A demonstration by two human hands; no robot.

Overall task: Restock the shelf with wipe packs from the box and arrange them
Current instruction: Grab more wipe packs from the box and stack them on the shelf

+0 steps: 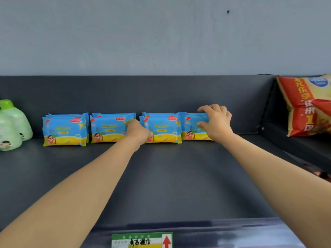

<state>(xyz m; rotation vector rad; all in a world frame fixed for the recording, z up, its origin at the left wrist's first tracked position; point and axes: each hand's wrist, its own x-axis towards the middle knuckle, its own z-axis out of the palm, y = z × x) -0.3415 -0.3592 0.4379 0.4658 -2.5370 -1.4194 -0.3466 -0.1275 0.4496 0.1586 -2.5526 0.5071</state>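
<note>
Blue-yellow wipe packs (64,130) — upright, perhaps doubled

Body in view: two arms only, left forearm (75,190) and right forearm (272,169), both bare along their whole visible length, from the frame's lower edge and right side up to the wrists. They look broad near the camera and taper toward the wrists, in keeping with the wide-angle lens. Both hands bare: left hand (138,131) seen from the back, rounded outline, fingers mostly hidden; right hand (216,120) also seen from the back, knuckles distinct, four fingers and thumb visible, nails too small to judge.
</note>
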